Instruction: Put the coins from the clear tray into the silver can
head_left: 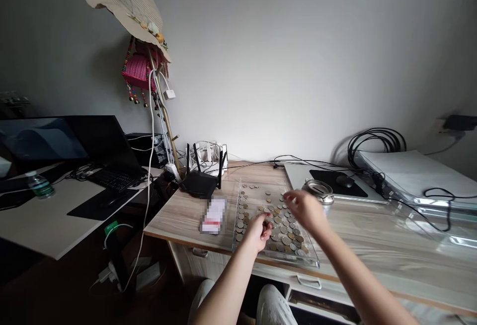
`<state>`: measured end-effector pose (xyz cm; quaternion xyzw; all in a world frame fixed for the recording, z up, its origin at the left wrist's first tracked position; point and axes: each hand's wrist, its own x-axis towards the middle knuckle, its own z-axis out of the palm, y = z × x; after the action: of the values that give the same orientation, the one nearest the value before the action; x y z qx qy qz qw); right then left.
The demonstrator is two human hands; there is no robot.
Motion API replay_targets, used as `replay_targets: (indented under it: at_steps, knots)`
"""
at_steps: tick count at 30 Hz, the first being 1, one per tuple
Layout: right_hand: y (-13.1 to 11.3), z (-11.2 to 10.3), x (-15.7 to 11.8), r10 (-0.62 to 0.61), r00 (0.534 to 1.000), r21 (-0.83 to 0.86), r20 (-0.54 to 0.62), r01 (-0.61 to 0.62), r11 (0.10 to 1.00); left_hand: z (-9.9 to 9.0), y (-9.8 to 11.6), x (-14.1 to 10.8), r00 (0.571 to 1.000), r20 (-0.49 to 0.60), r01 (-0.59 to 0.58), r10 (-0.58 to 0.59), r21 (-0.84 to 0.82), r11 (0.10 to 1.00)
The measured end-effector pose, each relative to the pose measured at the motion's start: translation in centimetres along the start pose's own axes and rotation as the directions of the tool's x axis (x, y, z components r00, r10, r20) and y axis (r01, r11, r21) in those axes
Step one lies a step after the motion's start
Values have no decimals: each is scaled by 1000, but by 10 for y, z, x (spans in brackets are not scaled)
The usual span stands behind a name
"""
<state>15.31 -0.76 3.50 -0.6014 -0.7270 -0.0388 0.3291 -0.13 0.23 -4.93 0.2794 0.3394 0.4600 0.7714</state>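
Observation:
Many coins (285, 240) lie spread over a clear, shallow plastic tray (315, 255) near the desk's front edge. My left hand (258, 233) is over the middle of the tray with its fingers curled; a coin or coins seem to show at the fingers, too small to make out surely. Higher and to the right, my right hand (304, 207) hovers over the tray's right side, thumb and fingers pinched together. Whatever may be between those fingertips is too small to tell. Just behind my right hand stands a jar (319, 190) with a metal rim, partly hidden by the hand.
Left of the tray are a blurred phone-like item (213, 215) and a black router (200, 183). Behind the jar lies a mouse (345, 181) on a dark pad, with cables along the wall. At far left are a laptop (108, 146) and a bottle (40, 186).

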Motion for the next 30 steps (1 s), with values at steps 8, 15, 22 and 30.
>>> replay_targets:
  at_steps: [8,15,22,30]
  knots:
    - [-9,69,-19,-109,880,573,463,-203,794,1,0,3,996,10,89,-89,-70,994]
    - [-7,68,-14,-67,907,557,415,-195,807,4,4,1,992,15,129,-129,5,992]
    - [-7,63,-10,65,965,371,254,-160,915,3,1,0,999,49,17,-21,84,996]
    - [-15,52,-13,-3,955,341,296,-102,935,1,-1,5,998,-37,42,-40,48,998]
